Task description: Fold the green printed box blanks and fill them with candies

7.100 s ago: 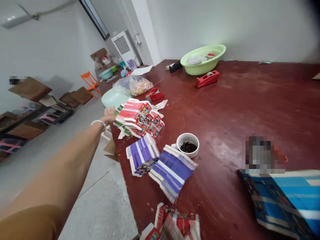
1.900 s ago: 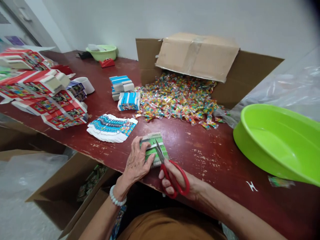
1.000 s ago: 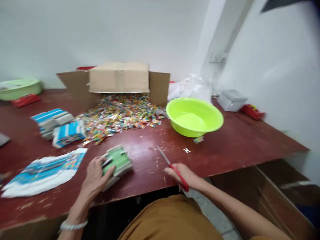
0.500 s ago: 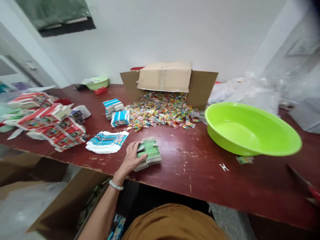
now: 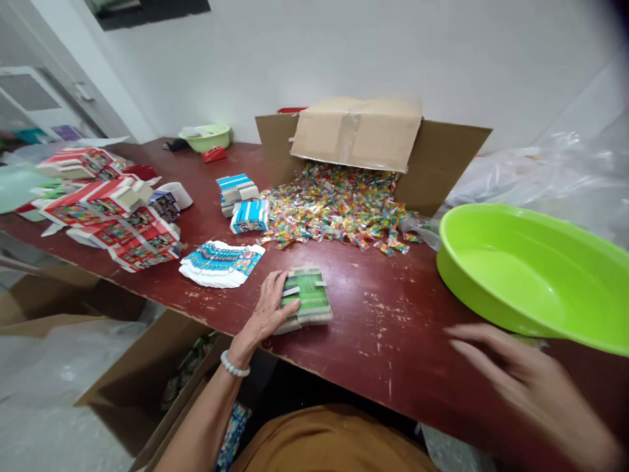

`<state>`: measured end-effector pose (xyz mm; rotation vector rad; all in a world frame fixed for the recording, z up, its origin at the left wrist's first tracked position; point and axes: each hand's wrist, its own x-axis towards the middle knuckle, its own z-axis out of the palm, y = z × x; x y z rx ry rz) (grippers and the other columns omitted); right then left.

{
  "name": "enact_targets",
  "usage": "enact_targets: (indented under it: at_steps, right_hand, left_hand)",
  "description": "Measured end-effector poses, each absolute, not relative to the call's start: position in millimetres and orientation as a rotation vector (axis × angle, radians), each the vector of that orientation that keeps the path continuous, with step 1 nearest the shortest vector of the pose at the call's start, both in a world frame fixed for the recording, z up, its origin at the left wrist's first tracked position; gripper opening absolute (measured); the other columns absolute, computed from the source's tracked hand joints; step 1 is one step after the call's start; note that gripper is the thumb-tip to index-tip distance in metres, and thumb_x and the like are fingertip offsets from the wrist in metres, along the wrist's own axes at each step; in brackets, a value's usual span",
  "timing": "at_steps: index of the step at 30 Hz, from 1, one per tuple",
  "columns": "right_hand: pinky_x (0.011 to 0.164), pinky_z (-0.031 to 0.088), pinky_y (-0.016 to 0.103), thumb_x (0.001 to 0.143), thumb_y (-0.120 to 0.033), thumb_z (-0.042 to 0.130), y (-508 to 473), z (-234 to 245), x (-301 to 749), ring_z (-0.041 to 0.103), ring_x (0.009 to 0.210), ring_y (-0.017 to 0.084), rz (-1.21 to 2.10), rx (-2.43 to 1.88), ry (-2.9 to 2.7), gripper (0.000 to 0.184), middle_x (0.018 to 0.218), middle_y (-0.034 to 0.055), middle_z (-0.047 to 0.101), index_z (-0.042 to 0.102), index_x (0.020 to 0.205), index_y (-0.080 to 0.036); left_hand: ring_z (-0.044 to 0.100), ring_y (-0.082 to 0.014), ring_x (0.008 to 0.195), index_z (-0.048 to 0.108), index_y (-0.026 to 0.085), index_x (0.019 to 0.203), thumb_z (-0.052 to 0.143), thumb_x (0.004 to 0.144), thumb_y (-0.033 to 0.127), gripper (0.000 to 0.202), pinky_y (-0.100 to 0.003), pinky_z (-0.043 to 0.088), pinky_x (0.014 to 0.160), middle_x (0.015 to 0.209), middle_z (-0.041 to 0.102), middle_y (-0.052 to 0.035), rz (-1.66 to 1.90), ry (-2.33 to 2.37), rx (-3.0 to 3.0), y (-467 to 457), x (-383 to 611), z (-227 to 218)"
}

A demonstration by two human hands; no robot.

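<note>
My left hand (image 5: 268,311) lies on the left end of a green stack of flat cartons (image 5: 307,305) near the front edge of the dark red table (image 5: 383,328), its fingers curled over the stack's side. My right hand (image 5: 521,383) hovers over the table at the right, blurred by motion, with fingers stretched out and nothing in it. It is just in front of a bright green basin (image 5: 535,275). No scissors show in view.
A tipped cardboard box (image 5: 363,134) spills a heap of coloured sweets (image 5: 339,210). Blue carton stacks (image 5: 243,203), a fanned blue pile (image 5: 221,262) and red carton stacks (image 5: 113,223) lie to the left, by a white cup (image 5: 177,194). Open cardboard boxes (image 5: 147,387) stand below the table edge.
My right hand, which held red scissors and swung off to the right, is back over the table without them. My left hand has stayed on the green stack.
</note>
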<state>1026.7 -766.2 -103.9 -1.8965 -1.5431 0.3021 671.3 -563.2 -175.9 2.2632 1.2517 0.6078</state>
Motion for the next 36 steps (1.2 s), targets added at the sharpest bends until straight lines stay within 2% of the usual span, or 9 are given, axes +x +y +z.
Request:
enact_targets:
  at_steps: [2, 4, 8, 12, 19, 24, 27, 30, 36]
  right_hand:
    - [0.094, 0.051, 0.041, 0.097, -0.049, 0.048, -707.6, -104.0, 981.4, 0.066, 0.105, 0.026, 0.485, -1.62, -1.749, 0.036, 0.115, 0.0112, 0.071, 0.071, 0.112, -0.026]
    - [0.104, 0.044, 0.042, 0.102, -0.04, 0.04, -638.9, -109.9, 930.9, 0.058, 0.118, 0.025, 0.414, -1.441, -1.931, 0.038, 0.128, 0.0122, 0.065, 0.066, 0.124, -0.023]
    - [0.105, 0.039, 0.049, 0.103, -0.04, 0.043, -548.6, -133.1, 861.0, 0.047, 0.129, 0.029, 0.367, -1.489, -2.211, 0.037, 0.145, 0.0095, 0.054, 0.063, 0.132, -0.026]
    - [0.097, 0.044, 0.048, 0.105, -0.043, 0.035, -538.0, -158.3, 855.3, 0.053, 0.12, 0.028, 0.368, -1.542, -2.272, 0.041, 0.136, 0.0078, 0.063, 0.067, 0.125, -0.027]
    - [0.097, 0.043, 0.038, 0.102, -0.031, 0.043, -542.6, -176.1, 876.3, 0.063, 0.106, 0.023, 0.367, -1.289, -2.157, 0.03, 0.109, 0.0088, 0.074, 0.071, 0.106, -0.021]
    - [0.101, 0.042, 0.045, 0.091, -0.029, 0.057, -556.4, -179.9, 890.6, 0.061, 0.113, 0.027, 0.448, -1.272, -1.99, 0.018, 0.116, 0.0123, 0.07, 0.069, 0.101, -0.021]
    - [0.1, 0.043, 0.045, 0.084, -0.022, 0.054, -572.5, -184.9, 904.4, 0.061, 0.115, 0.025, 0.628, -1.303, -1.824, 0.018, 0.121, 0.0116, 0.068, 0.067, 0.097, -0.021]
    - [0.098, 0.046, 0.041, 0.082, -0.021, 0.05, -587.5, -189.8, 915.3, 0.062, 0.115, 0.024, 0.771, -1.293, -1.671, 0.023, 0.121, 0.0106, 0.068, 0.064, 0.1, -0.021]
    - [0.095, 0.049, 0.039, 0.083, -0.024, 0.05, -596.7, -193.2, 917.4, 0.064, 0.108, 0.023, 0.784, -1.293, -1.611, 0.03, 0.117, 0.0083, 0.07, 0.065, 0.108, -0.02]
  left_hand:
    - [0.028, -0.0314, 0.142, 0.034, 0.02, 0.147, 0.052, 0.09, 0.047, 0.066, -0.053, 0.025, 0.118, 0.149, 0.032, -0.0161, 0.593, 1.234, 2.263, -564.3, 670.6, -174.8]
    - [0.028, -0.0315, 0.142, 0.033, 0.021, 0.148, 0.052, 0.09, 0.048, 0.067, -0.053, 0.026, 0.118, 0.15, 0.032, -0.0156, 0.591, 1.227, 2.259, -564.8, 670.5, -175.1]
    - [0.026, -0.0343, 0.144, 0.031, 0.018, 0.15, 0.053, 0.089, 0.048, 0.071, -0.055, 0.025, 0.118, 0.151, 0.029, -0.0188, 0.615, 1.227, 2.259, -564.1, 671.8, -182.0]
    - [0.025, -0.0354, 0.144, 0.029, 0.018, 0.151, 0.052, 0.089, 0.048, 0.072, -0.057, 0.024, 0.118, 0.15, 0.031, -0.0194, 0.658, 1.196, 2.294, -563.2, 671.7, -189.4]
    - [0.021, -0.0362, 0.146, 0.03, 0.018, 0.15, 0.051, 0.09, 0.048, 0.07, -0.058, 0.022, 0.118, 0.152, 0.027, -0.0194, 0.615, 1.192, 2.275, -566.5, 672.4, -182.7]
    - [0.028, -0.0388, 0.141, 0.047, 0.015, 0.14, 0.061, 0.075, 0.031, 0.068, -0.054, 0.029, 0.117, 0.149, 0.018, -0.0175, 0.689, 1.367, 2.148, -570.8, 679.1, -175.9]
    - [0.045, -0.0329, 0.129, 0.055, 0.019, 0.134, 0.061, 0.071, 0.029, 0.065, -0.048, 0.039, 0.111, 0.137, 0.028, -0.0125, 0.738, 1.488, 1.997, -572.0, 677.3, -172.1]
    - [0.057, -0.0286, 0.11, 0.054, 0.023, 0.138, 0.058, 0.074, 0.034, 0.066, -0.046, 0.048, 0.101, 0.124, 0.041, -0.0107, 0.669, 1.595, 1.931, -572.7, 672.7, -163.0]
    - [0.062, -0.0332, 0.105, 0.055, 0.029, 0.138, 0.051, 0.079, 0.039, 0.06, -0.049, 0.05, 0.093, 0.114, 0.058, -0.0101, 0.412, 1.755, 1.927, -570.3, 668.1, -143.7]
